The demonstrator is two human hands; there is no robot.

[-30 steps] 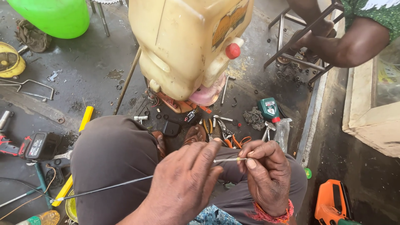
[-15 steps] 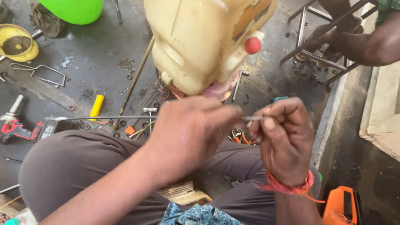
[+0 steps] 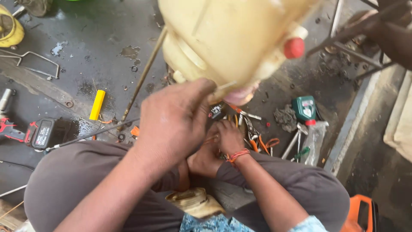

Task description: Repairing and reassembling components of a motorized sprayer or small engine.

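On the dark, stained floor (image 3: 86,47), seen from the head camera, the person sits with knees spread and a big yellowish plastic tank (image 3: 231,38) raised just in front of them. The left hand (image 3: 174,122) is lifted toward the tank's lower edge, fingers curled shut around a thin metal rod (image 3: 92,135) that runs out leftward above the knee toward the cordless drill (image 3: 30,133). The right hand (image 3: 225,139) is lower, between the legs near the pile of pliers (image 3: 257,139); its fingers are bent, but the left hand hides what they hold, so I cannot tell their grip.

Risks, as I judge them: the rod could slip or flex in the clenched fingers and jab the tank wall or the lower hand. The long free end may also snag on the drill, and the tank looks poorly steadied and might tip onto the tools.
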